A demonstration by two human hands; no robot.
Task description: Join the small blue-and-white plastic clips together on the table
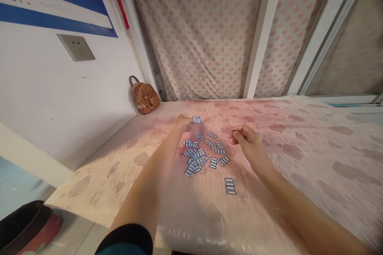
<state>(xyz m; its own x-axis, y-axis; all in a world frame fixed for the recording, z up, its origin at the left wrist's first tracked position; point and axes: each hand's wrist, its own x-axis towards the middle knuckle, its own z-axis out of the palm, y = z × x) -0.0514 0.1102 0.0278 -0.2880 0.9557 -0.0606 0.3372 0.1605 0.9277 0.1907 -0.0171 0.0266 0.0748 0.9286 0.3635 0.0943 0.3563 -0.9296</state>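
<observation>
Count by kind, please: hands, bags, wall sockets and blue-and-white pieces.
Left hand and right hand: 2
Brown bag: 1
Wall socket: 1
Blue-and-white pieces: overlapping, no exact count
Total without the pieces: 4

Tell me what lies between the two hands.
In the head view, small blue-edged pieces lie on the tablecloth between the left hand and right hand.

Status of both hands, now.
Left hand: at the farthest blue-and-white striped piece; whether it grips it cannot be told.
Right hand: fingers curled, nothing visible held; whether fully closed cannot be told.
</observation>
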